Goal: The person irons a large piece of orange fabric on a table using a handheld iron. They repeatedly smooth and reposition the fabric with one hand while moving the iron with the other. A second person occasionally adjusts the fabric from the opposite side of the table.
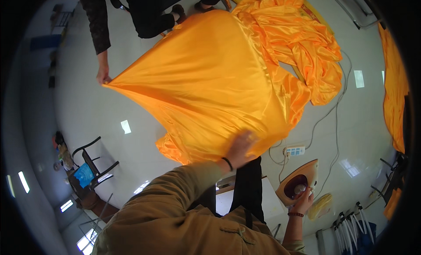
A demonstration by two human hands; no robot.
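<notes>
A broad sheet of shiny orange satin cloth spreads out before me, its left corner pulled to a taut point by another person's hand. My left hand, blurred by motion, is over the near edge of the cloth with thumb and fingers apart; whether it presses on the fabric is hard to tell. Off to the lower right, my right hand grips a clothes iron with a cream body and a dark red window. The iron is apart from the cloth, and my fingers partly cover its handle.
A white power strip lies on the tiled floor, with grey cables trailing from it. Bunched orange satin lies at the upper right. Left stands a black-framed chair with a blue item. A yellow plastic bag is beyond my right hand.
</notes>
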